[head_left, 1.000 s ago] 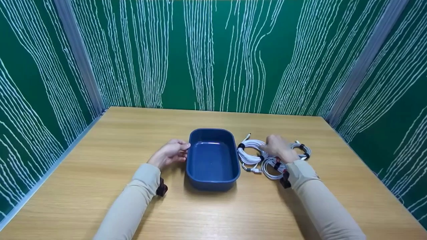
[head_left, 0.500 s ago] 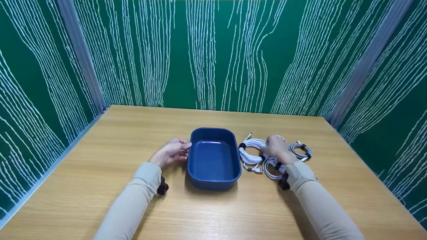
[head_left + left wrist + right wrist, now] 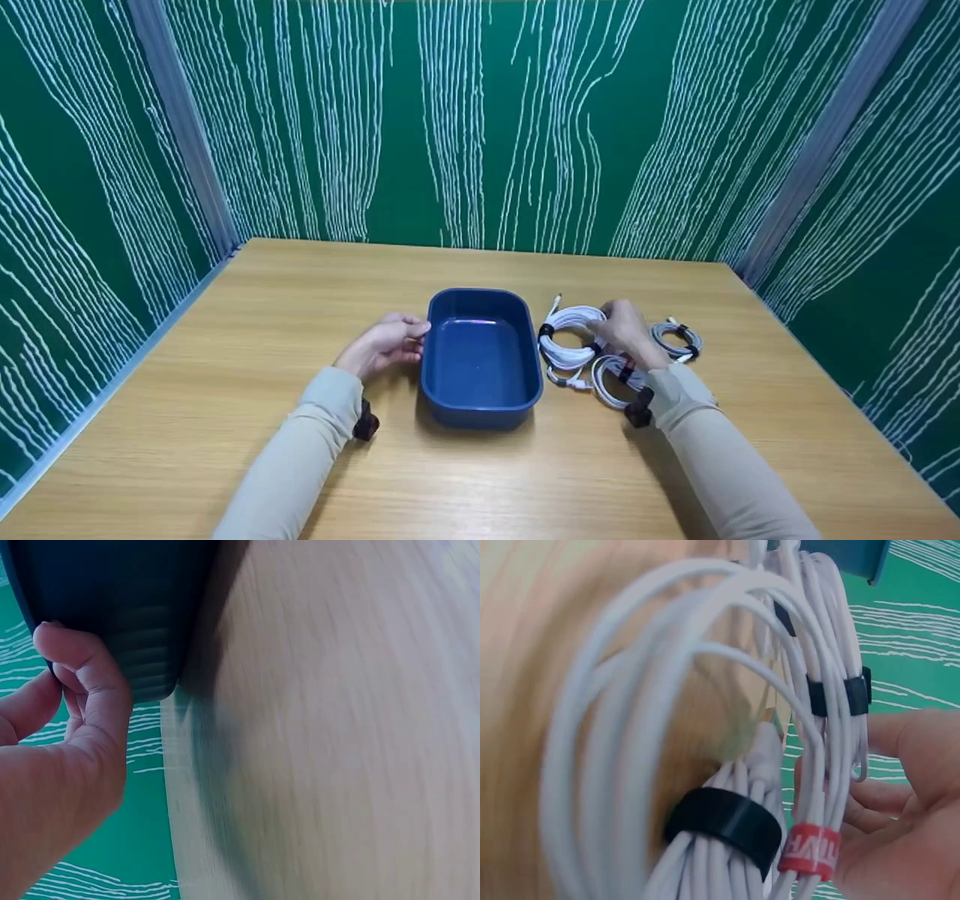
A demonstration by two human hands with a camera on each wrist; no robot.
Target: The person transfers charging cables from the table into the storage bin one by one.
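Observation:
In the head view, my left hand (image 3: 386, 343) pinches the left rim of a deep blue plastic bin (image 3: 480, 418). The left wrist view shows its thumb and fingers on either side of the bin wall (image 3: 142, 615). My right hand (image 3: 628, 330) grips the right side of a large coiled white cable (image 3: 556, 351) bound with black straps, just right of the bin. In the right wrist view, the fingers of this hand (image 3: 922, 787) are at the strapped coil (image 3: 829, 637). A smaller coiled cable (image 3: 598, 381) with a red tag (image 3: 810, 851) lies nearer, partly under the right wrist.
A third, small grey-white cable coil (image 3: 696, 337) lies right of my right hand. Everything stands on a wooden table (image 3: 480, 487). Green panels with white streaks (image 3: 397, 150) enclose its back and sides.
The large white cable coil has shifted slightly away from me and its far side has risen, together with my right hand. My left hand and the bin stay put.

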